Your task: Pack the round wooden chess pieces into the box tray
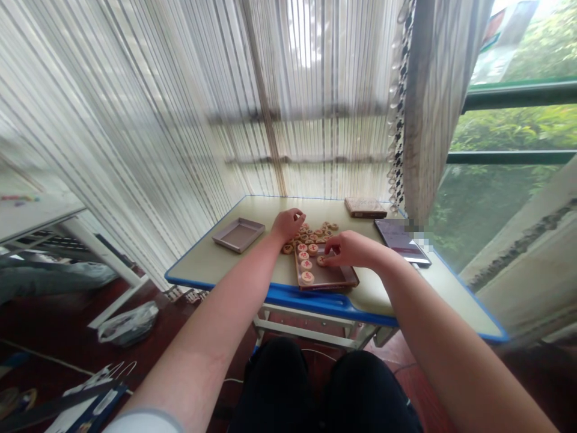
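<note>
My left hand (287,223) hovers with fingers curled over a loose pile of round wooden chess pieces (321,231) on the small table (216,260); whether it holds one is hidden. My right hand (350,248) pinches a wooden piece (321,260) inside a brown tray (345,278) near the table's front edge. Several pieces with red characters lie in a column (306,264) at the tray's left side.
An empty grey tray lid (238,234) sits at the table's left. A brown box (365,207) lies at the back, a phone or tablet (402,240) at the right. Curtains hang behind. A plastic bag (128,323) lies on the floor at left.
</note>
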The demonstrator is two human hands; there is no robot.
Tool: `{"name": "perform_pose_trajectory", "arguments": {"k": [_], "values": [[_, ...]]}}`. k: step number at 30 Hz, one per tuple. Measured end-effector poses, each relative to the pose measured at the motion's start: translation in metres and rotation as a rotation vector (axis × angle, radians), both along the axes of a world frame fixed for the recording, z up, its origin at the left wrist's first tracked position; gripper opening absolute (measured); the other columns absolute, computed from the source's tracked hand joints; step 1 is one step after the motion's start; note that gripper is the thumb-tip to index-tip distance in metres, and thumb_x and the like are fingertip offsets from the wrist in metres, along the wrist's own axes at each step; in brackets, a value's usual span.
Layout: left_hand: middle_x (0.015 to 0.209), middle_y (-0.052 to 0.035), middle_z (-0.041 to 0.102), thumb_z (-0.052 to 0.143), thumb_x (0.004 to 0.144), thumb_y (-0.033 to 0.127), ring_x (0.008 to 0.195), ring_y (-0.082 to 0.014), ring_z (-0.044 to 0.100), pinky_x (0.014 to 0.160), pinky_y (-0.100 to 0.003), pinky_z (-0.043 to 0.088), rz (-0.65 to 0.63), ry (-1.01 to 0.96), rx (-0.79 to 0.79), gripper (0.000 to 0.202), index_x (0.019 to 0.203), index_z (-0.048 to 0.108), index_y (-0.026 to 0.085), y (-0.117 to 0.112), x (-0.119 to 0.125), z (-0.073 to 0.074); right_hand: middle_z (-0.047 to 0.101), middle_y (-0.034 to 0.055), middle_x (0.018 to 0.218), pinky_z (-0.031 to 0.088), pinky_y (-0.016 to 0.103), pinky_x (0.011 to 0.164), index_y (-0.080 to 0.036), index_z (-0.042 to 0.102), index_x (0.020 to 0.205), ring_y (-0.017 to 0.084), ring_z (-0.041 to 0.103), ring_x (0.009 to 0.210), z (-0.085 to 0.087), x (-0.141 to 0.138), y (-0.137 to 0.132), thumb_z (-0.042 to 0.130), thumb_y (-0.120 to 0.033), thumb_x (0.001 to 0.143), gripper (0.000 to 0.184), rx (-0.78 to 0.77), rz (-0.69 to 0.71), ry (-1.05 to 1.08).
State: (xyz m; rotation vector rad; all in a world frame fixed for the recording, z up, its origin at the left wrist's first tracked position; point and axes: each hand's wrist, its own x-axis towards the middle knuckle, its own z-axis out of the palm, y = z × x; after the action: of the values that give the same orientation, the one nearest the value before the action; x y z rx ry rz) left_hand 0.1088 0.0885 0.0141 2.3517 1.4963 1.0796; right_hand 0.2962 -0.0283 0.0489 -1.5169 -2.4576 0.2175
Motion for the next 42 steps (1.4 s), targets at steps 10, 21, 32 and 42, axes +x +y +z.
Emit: {"name": "perform_pose_trajectory", "arguments": {"k": [10,21,32,42], "values": [[0.067,-0.0034,0.065,0.048,0.081,0.036,0.064,-0.0152,0.057,0.065,-0.026,0.042,-0.058,0.025,0.020,0.029,0.089,0.069,0.018,-0.010,0.004,0.004,0.066,-0.0014,0.066,0.037,0.022,0.054,-0.023,0.072,0.074,0.011,0.053,0.057,-0.006,-0.005,0.002,0.063,-0.025,0.068,0.011,-0.051,0.138,0.146],[0.106,-0.0103,0.054,0.055,0.076,0.036,0.105,-0.0263,0.047,0.092,-0.038,0.038,0.181,0.146,0.100,0.029,0.099,0.065,0.021,-0.003,0.004,-0.005,0.067,-0.0017,0.069,0.037,0.022,0.056,-0.025,0.074,0.080,0.011,0.054,0.058,-0.009,-0.007,0.005,0.062,-0.020,0.068,0.017,0.015,0.181,0.116],[0.108,-0.0102,0.052,0.054,0.077,0.036,0.107,-0.0277,0.045,0.093,-0.041,0.036,0.203,0.111,0.087,0.027,0.097,0.065,0.022,0.000,0.003,-0.004,0.067,-0.0005,0.069,0.037,0.023,0.056,-0.023,0.073,0.076,0.012,0.054,0.059,-0.008,-0.008,0.005,0.063,-0.024,0.069,0.012,0.017,0.176,0.119],[0.109,-0.0096,0.054,0.051,0.078,0.036,0.108,-0.0284,0.045,0.093,-0.041,0.036,0.192,0.157,0.037,0.025,0.094,0.065,0.023,0.001,0.002,-0.005,0.064,-0.0017,0.063,0.033,0.023,0.052,-0.024,0.072,0.075,0.011,0.049,0.054,-0.009,-0.010,0.004,0.063,-0.028,0.069,0.012,0.018,0.159,0.104]]}}
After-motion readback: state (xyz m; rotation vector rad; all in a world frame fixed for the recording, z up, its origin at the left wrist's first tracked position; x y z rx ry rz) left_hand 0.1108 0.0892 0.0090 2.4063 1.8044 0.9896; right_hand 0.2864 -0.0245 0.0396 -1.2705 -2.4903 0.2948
